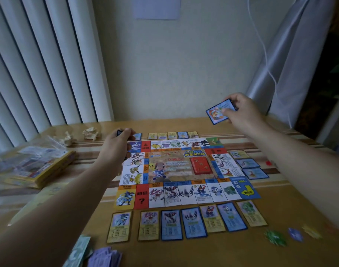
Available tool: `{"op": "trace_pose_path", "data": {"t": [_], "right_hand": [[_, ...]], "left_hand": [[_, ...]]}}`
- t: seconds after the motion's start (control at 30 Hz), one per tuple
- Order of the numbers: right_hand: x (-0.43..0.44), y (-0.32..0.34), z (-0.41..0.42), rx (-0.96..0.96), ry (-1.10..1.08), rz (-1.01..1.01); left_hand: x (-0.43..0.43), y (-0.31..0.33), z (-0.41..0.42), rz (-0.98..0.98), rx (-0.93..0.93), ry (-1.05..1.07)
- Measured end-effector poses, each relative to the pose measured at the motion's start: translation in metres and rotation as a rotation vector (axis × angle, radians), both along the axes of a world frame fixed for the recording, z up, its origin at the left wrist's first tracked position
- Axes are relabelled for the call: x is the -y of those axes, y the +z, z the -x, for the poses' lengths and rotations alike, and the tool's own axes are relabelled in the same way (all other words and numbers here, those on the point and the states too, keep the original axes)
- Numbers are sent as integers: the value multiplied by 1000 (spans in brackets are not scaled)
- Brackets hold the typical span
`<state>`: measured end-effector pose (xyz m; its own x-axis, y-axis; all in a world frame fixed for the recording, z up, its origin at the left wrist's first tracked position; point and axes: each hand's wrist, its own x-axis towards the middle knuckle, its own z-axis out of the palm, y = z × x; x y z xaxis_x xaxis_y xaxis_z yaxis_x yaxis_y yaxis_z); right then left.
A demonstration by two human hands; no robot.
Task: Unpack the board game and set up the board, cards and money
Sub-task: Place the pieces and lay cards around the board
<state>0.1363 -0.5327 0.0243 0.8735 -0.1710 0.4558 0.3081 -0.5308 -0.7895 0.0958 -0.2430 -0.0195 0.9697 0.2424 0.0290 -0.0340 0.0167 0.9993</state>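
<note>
I see a tan wooden table point(280, 205) with pale stripes, pushed against a cream wall point(174, 64), with vertical blinds point(39, 64) to the left and a grey curtain point(292, 54) to the right. The game board point(184, 170) lies flat mid-table with a red deck point(201, 165) on its centre. Property cards line three sides: a near row point(191, 222), a far row point(172, 135) and a right row point(248, 163). Paper money point(105, 257) sits at the near edge and round tokens point(275, 237) at the near right. The right hand point(241, 110) pinches a blue-bordered card point(219, 111) in the air beyond the board's far right corner. The left hand point(116, 145) hovers over the far left corner, its fingers curled round what looks like a dark-edged card point(119, 132).
</note>
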Motion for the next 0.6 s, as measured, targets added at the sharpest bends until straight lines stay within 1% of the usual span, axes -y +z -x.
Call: {"op": "trace_pose_path", "data": {"t": [0.17,0.3,0.4,0.5,0.6], "right_hand": [[0,-5,-8,-49,23,11],[7,-15,-23,-61,6,14],[20,-18,-41,-97,-47,27],[38,-24,-64,-167,-86,132],[50,-35,-93,-219,-92,200]], "left_hand": [[-4,3,-3,-72,25,-15],[-9,-5,-9,-227,22,-34],[4,-9,-17,-326,2,-108],[31,-11,-35,-533,22,-199],[59,-19,-63,-905,15,-338]]}}
